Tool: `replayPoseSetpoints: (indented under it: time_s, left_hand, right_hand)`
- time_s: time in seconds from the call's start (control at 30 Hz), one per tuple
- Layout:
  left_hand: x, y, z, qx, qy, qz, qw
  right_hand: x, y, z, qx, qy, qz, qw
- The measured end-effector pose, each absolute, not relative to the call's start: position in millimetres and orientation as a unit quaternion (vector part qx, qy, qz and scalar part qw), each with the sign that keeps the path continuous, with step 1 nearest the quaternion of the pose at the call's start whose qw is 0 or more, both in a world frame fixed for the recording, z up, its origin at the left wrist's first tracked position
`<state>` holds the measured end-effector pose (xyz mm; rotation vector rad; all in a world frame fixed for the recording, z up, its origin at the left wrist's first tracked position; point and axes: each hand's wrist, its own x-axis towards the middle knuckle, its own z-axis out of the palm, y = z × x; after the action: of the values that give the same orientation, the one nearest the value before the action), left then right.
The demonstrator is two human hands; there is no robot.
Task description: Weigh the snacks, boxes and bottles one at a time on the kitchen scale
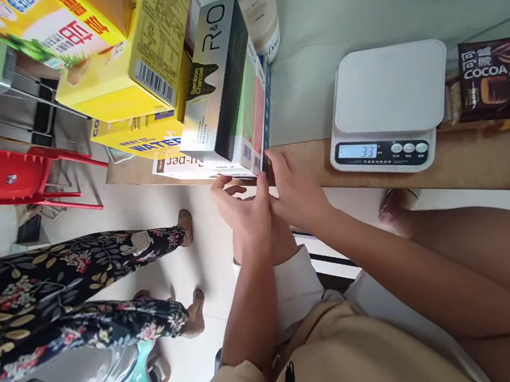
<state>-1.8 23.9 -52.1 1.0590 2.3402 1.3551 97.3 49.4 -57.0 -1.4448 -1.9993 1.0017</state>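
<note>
Nearest, the person's bent knees and beige shorts fill the lower frame, and both forearms reach up to the table edge [467, 163]. The left hand [238, 209] and the right hand [295, 192] meet just below a stack of boxes, fingers pinching the near end of the bottom white carton [237, 165]; whether each grip is fully closed cannot be told. Standing on that carton is a grey box [221, 76] marked R&O, leaning against yellow boxes [135, 63]. To the right, well apart, a white kitchen scale [387, 108] reads 33. Beyond it lies a cocoa packet [491, 78], and behind the stack a white jar [264, 24]. At left stand another person's floral trousers [61, 291] and a red stool [9, 179].
</note>
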Motion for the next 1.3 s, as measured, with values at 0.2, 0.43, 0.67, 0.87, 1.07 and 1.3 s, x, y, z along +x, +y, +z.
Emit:
replayPoseSetpoints:
  time_s: [0.2,0.43,0.67,0.87,1.07,1.3]
  left_hand:
    - [0.1,27.9,-62.4,0.352,0.770,0.522,0.107]
    - [3.6,28.5,-59.2,0.319,0.719,0.581,0.209]
    - [6.3,29.1,-62.9,0.335,0.717,0.582,0.187]
    - [3.3,31.2,-67.0,0.326,0.708,0.591,0.208]
    - [7.1,32.3,-63.4,0.343,0.680,0.611,0.216]
    - [15.0,23.8,-64.9,0.341,0.665,0.622,0.234]
  right_hand:
    - [85.7,47.1,-63.5,-0.583,-0.713,0.293,0.256]
    - [79.8,48.6,-57.8,-0.622,-0.689,0.287,0.236]
    - [78.8,50.5,-57.3,-0.646,-0.678,0.277,0.215]
    - [74.7,54.0,-59.5,-0.650,-0.681,0.247,0.229]
    - [82.7,53.8,-58.5,-0.634,-0.699,0.240,0.228]
    - [97.3,44.4,-60.2,-0.644,-0.686,0.228,0.251]
